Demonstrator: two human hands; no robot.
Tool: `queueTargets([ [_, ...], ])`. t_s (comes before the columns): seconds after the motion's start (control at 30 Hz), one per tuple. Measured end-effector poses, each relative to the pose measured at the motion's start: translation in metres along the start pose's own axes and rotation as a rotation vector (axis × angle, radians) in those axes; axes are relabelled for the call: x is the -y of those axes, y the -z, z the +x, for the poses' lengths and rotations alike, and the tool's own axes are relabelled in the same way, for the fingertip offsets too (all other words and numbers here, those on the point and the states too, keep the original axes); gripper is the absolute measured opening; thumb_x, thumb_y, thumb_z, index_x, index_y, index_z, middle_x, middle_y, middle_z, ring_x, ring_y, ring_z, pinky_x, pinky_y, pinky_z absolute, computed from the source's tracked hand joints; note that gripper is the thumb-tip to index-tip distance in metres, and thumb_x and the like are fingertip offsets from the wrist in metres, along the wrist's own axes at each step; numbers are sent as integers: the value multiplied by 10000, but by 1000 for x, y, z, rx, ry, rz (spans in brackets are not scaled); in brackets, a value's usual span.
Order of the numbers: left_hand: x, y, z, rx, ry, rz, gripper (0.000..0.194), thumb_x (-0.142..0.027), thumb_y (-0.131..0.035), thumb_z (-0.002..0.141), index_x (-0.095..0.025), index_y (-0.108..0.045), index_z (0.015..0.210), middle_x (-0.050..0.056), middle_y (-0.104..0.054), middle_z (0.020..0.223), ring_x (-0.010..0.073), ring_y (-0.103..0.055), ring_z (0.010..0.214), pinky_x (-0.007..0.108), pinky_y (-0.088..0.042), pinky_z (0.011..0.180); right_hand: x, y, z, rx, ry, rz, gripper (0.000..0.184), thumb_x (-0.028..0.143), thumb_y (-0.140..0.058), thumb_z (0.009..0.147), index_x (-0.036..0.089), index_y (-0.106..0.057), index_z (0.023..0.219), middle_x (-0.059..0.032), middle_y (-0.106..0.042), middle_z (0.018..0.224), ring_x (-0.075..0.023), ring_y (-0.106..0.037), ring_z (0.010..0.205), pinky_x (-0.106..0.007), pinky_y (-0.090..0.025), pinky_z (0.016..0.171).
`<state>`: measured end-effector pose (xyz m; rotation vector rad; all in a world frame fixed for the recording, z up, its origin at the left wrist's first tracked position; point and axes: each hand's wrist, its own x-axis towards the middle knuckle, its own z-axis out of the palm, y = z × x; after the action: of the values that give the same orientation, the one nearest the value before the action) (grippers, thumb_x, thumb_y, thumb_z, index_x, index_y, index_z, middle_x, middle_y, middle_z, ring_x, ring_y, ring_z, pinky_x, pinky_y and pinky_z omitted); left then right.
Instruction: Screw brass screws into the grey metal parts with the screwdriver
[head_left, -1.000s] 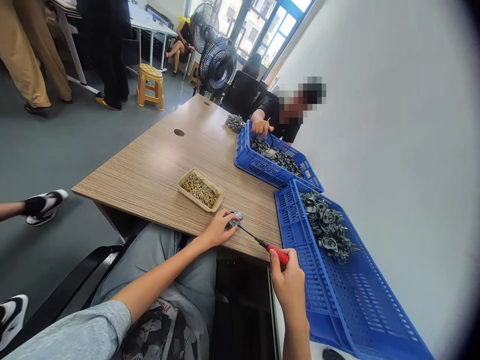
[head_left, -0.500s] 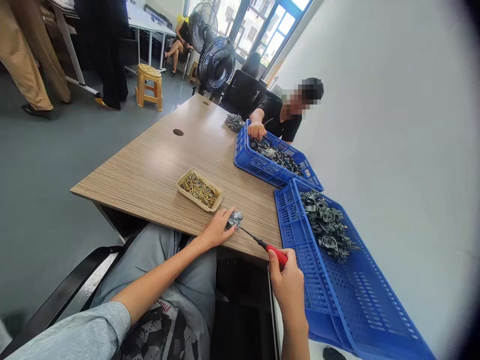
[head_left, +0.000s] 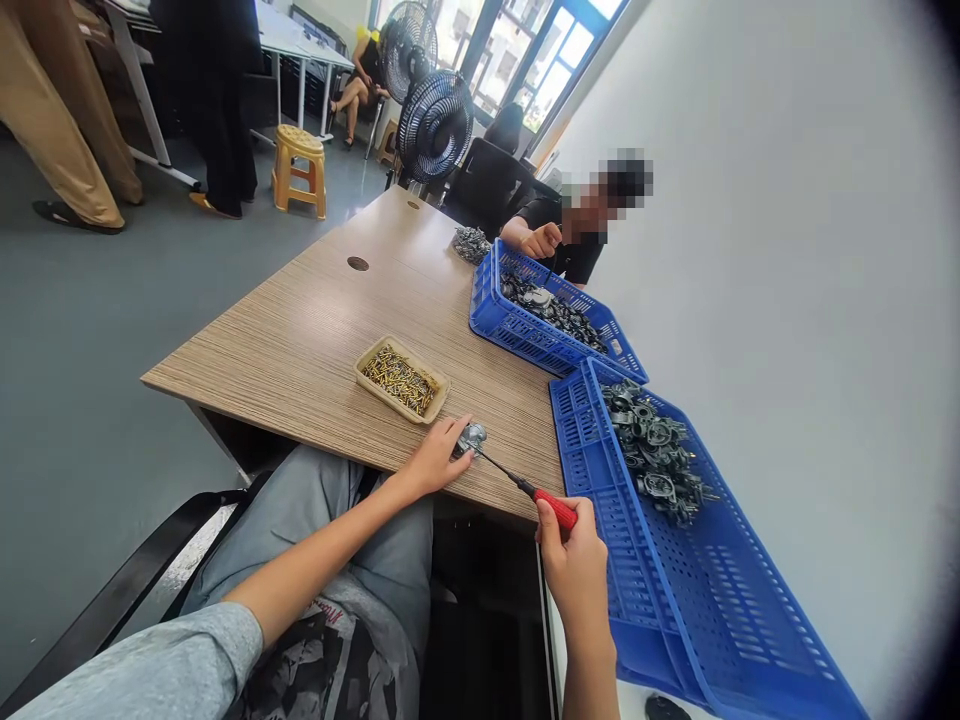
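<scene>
Near the table's front edge, my left hand (head_left: pixel 437 458) grips a small grey metal part (head_left: pixel 472 438), holding it against the tabletop; the fingers partly cover it. My right hand (head_left: pixel 574 560) is wrapped round the red handle of a screwdriver (head_left: pixel 553 508). Its long dark shaft slants up to the left, and the tip meets the metal part beside my left fingertips. Just beyond my left hand stands a beige tray (head_left: pixel 365 388) full of small brass-coloured pieces.
At my right, a blue crate (head_left: pixel 637 570) holds a heap of grey metal parts (head_left: pixel 656 450). Behind it stands a second blue crate (head_left: pixel 517 335) with dark parts, where a co-worker (head_left: pixel 577 255) sits. A pile of grey pieces (head_left: pixel 471 244) lies on the wooden table (head_left: pixel 292 330).
The co-worker's hand has lifted from the far crate towards their chest. My hands, the screwdriver and the metal part stay almost where they were.
</scene>
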<state>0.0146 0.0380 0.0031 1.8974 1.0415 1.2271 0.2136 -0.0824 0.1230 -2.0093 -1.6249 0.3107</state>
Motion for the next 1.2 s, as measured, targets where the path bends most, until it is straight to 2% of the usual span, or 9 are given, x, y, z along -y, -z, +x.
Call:
queueTargets([
  [0.17, 0, -1, 0, -1, 9, -1, 680, -259, -595, 910, -175, -355, 1540, 137, -555, 1278, 297, -513, 1239, 478, -420, 1122, 3, 1, -2, 37, 41, 132, 440, 566, -545, 957, 227, -475, 1229, -69, -690, 950, -214, -656, 716, -313, -501, 619],
  [0.23, 0, -1, 0, -3, 8, -7, 680, -256, -596, 909, -188, -355, 1541, 132, -556, 1278, 294, -513, 1243, 476, -421, 1122, 2, 0, -3, 60, 47, 176, 446, 552, -549, 960, 227, -455, 1250, -86, -684, 1011, -205, -655, 716, -310, -507, 611],
  [0.3, 0, 0, 0, -5, 9, -11, 680, -254, -598, 909, -186, -356, 1540, 133, -558, 1275, 294, -512, 1248, 472, -423, 1121, 1, -1, -3, 64, 34, 169, 407, 557, -533, 966, 228, -467, 1197, -81, -688, 978, -208, -658, 705, -311, -502, 606],
  [0.47, -1, 1, 1, -1, 16, -12, 668, -254, -603, 904, -158, -378, 1525, 142, -564, 1268, 298, -524, 1219, 473, -432, 1108, 2, -2, 0, -39, 3, -33, 398, 634, -500, 952, 241, -501, 1019, -43, -673, 775, -251, -647, 644, -328, -455, 604],
  [0.57, -1, 0, 1, 0, 17, -10, 662, -255, -603, 903, -159, -384, 1521, 141, -564, 1268, 295, -528, 1208, 471, -432, 1106, 3, -2, 0, -50, -7, -75, 410, 650, -487, 950, 243, -503, 999, -29, -655, 722, -250, -624, 600, -326, -433, 589],
  [0.8, 0, 0, 1, 3, 17, -12, 668, -269, -598, 907, -161, -371, 1527, 144, -559, 1279, 299, -519, 1226, 479, -420, 1117, -1, -1, -3, 55, 75, 144, 416, 531, -534, 969, 228, -461, 1245, -102, -673, 1070, -212, -666, 765, -322, -513, 649],
  [0.9, 1, 0, 0, 4, 15, -12, 665, -276, -596, 910, -151, -372, 1524, 146, -560, 1273, 301, -515, 1231, 478, -417, 1122, -2, -1, -2, 64, 56, 127, 373, 533, -521, 974, 225, -486, 1181, -86, -690, 986, -213, -662, 717, -322, -505, 624],
  [1.07, 0, 0, 0, -2, 12, -11, 664, -273, -596, 912, -180, -368, 1529, 131, -560, 1272, 292, -518, 1222, 475, -417, 1122, -1, -2, 0, -29, 18, -25, 393, 619, -496, 960, 232, -513, 1027, -41, -669, 740, -249, -638, 614, -324, -444, 578],
  [1.2, 0, 0, 0, -5, 9, -8, 666, -270, -599, 908, -179, -371, 1527, 129, -561, 1270, 290, -522, 1213, 472, -421, 1117, 2, -1, 0, -34, 16, -69, 401, 635, -484, 960, 237, -518, 1001, -25, -654, 708, -242, -622, 590, -321, -427, 580],
])
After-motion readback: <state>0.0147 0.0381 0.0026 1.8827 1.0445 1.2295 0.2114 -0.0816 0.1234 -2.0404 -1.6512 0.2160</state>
